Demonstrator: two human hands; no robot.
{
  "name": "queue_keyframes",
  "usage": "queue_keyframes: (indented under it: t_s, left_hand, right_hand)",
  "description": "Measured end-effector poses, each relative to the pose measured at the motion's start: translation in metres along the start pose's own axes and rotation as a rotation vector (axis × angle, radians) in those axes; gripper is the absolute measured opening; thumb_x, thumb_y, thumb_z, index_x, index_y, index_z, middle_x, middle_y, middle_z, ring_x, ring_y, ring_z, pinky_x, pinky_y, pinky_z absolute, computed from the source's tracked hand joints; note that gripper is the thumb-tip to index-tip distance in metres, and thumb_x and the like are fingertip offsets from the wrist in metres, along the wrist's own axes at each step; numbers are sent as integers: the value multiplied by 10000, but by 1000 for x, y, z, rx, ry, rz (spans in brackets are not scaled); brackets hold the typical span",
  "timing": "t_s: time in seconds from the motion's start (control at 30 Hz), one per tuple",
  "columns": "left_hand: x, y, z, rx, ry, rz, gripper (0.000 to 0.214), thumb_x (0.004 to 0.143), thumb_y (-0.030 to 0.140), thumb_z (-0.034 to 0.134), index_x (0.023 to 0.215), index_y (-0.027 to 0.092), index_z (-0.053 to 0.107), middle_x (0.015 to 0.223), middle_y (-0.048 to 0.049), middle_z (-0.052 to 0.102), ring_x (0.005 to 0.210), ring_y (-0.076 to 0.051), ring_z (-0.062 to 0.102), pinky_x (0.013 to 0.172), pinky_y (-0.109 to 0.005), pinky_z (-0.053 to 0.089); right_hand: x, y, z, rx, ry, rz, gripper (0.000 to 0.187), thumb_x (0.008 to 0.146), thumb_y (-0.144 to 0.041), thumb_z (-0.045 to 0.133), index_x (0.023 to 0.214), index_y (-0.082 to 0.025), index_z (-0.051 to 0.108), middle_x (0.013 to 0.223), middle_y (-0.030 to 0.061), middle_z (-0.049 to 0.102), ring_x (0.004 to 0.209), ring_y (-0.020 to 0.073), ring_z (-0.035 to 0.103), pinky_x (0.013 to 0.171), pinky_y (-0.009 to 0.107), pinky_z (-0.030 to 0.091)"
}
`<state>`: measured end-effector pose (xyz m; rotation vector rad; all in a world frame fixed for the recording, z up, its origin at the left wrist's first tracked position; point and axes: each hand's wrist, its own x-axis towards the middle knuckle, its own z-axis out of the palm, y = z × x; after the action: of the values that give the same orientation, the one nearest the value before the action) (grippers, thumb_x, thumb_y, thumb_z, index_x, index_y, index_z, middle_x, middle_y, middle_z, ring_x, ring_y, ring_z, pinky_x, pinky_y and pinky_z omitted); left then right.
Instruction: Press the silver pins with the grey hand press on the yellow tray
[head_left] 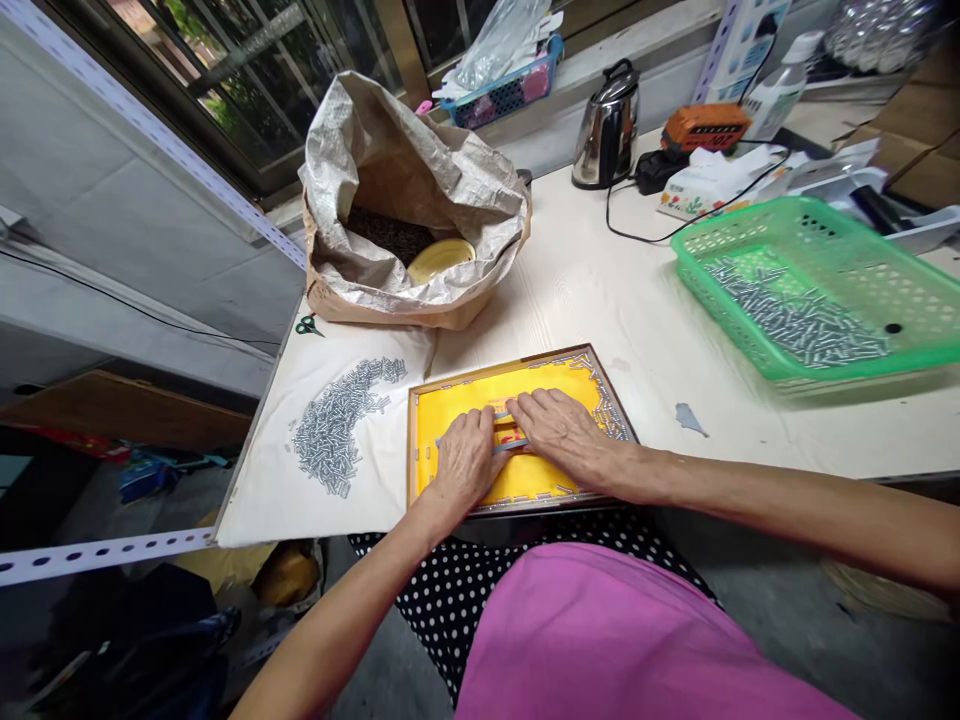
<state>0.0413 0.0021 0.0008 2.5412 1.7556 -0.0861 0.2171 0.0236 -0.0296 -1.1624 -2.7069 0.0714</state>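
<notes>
pink cloth and a black polka-dotted garment fill the bottom of the view, and both bare forearms reach forward from there, converging over a yellow tray (517, 470) with a wooden frame that sits at the near edge of the desk (600, 290). left hand (463, 462) lies palm down on the tray, fingers loosely curled and lying together, their tips on a thin grey strip (511, 446) that runs across the yellow surface. right hand (559, 432) lies just beside it, also palm down, fingers stretched flat and close together, pointing left and covering the strip's other end; whether either hand actually pinches the strip cannot be told. small metal pins line the tray's right and top edges.

left of the tray a pile of metal pins (337, 425) is heaped on a white sheet (300, 490), with green-handled scissors (307, 325) near its far corner. behind stands an open paper sack (405, 200) holding dark material and a yellow bowl (441, 258). to the right a green basket (817, 290) holds more pins. farther back are a steel kettle (607, 125), an orange device (705, 125) and a blue basket (510, 90) on the windowsill.
</notes>
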Motion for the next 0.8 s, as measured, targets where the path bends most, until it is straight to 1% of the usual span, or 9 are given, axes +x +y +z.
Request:
queue_keyframes:
  t_s: [0.1, 0.27, 0.4, 0.53, 0.6, 0.63, 0.7, 0.73, 0.8]
  left_hand:
    - [7, 4, -1, -105, 1, 57, 345, 892, 233, 641, 1207, 157, 525, 1153, -131, 663, 1100, -267, 632, 959, -388, 506]
    - [15, 8, -1, -115, -128, -37, 75, 930, 186, 594, 998, 159, 610, 1028, -131, 706, 979, -269, 676, 851, -363, 524]
    - [18, 8, 1, -84, -158, -5, 102, 964, 185, 548, 919, 156, 635, 950, -137, 719, 928, -271, 691, 807, -349, 521]
    - [19, 9, 5, -51, -153, -4, 135, 985, 205, 525, 973, 147, 647, 966, -142, 728, 951, -270, 703, 839, -363, 537]
    - [19, 6, 6, -73, -106, -2, 202, 958, 242, 594, 1107, 111, 634, 1114, -186, 711, 1093, -295, 676, 936, -398, 531]
    - [19, 2, 6, -103, -74, 13, 325, 922, 261, 658, 1193, 89, 607, 1229, -217, 672, 1199, -312, 631, 1002, -417, 510]
    - [17, -9, 5, -195, -12, 62, 596, 833, 291, 771, 1334, 74, 533, 1430, -249, 542, 1368, -331, 502, 1108, -440, 448]
    - [15, -17, 4, -250, 13, 79, 653, 812, 299, 790, 1367, 91, 517, 1478, -236, 504, 1403, -327, 465, 1134, -444, 427]
    - [10, -33, 0, -353, 80, 44, 552, 842, 304, 752, 1338, 146, 566, 1438, -178, 566, 1361, -301, 518, 1123, -441, 440]
  right_hand:
    - [2, -1, -2, 8, -15, 13, 399, 927, -40, 331, 1196, -113, 617, 1040, 160, 662, 927, 280, 549, 826, 427, 423]
    - [6, 5, -2, 14, -87, -17, 310, 928, -28, 385, 1018, -139, 660, 929, 121, 675, 859, 240, 557, 759, 364, 403]
    - [10, 12, -1, 46, -100, -96, 250, 951, -48, 422, 942, -138, 654, 883, 106, 680, 819, 214, 560, 731, 338, 381]
    - [13, 16, 2, 42, -124, -105, 218, 962, -75, 440, 975, -128, 651, 895, 109, 683, 848, 219, 576, 756, 340, 396]
    - [13, 18, 3, 31, -82, -75, 187, 970, -147, 488, 1073, -119, 641, 994, 128, 687, 930, 245, 584, 822, 371, 412]
    - [13, 19, 3, 24, -44, -62, 225, 965, -210, 535, 1149, -112, 621, 1097, 152, 675, 1009, 270, 576, 879, 403, 410]
    - [12, 21, 1, 21, 34, -58, 469, 920, -362, 641, 1304, -108, 547, 1332, 202, 579, 1202, 336, 501, 1002, 489, 357]
    - [12, 22, -1, 30, 57, -73, 576, 895, -429, 671, 1352, -115, 514, 1412, 211, 519, 1276, 359, 444, 1048, 525, 313]
    - [13, 21, -5, 65, 49, -114, 592, 883, -504, 670, 1327, -136, 535, 1407, 196, 518, 1299, 362, 410, 1068, 545, 275]
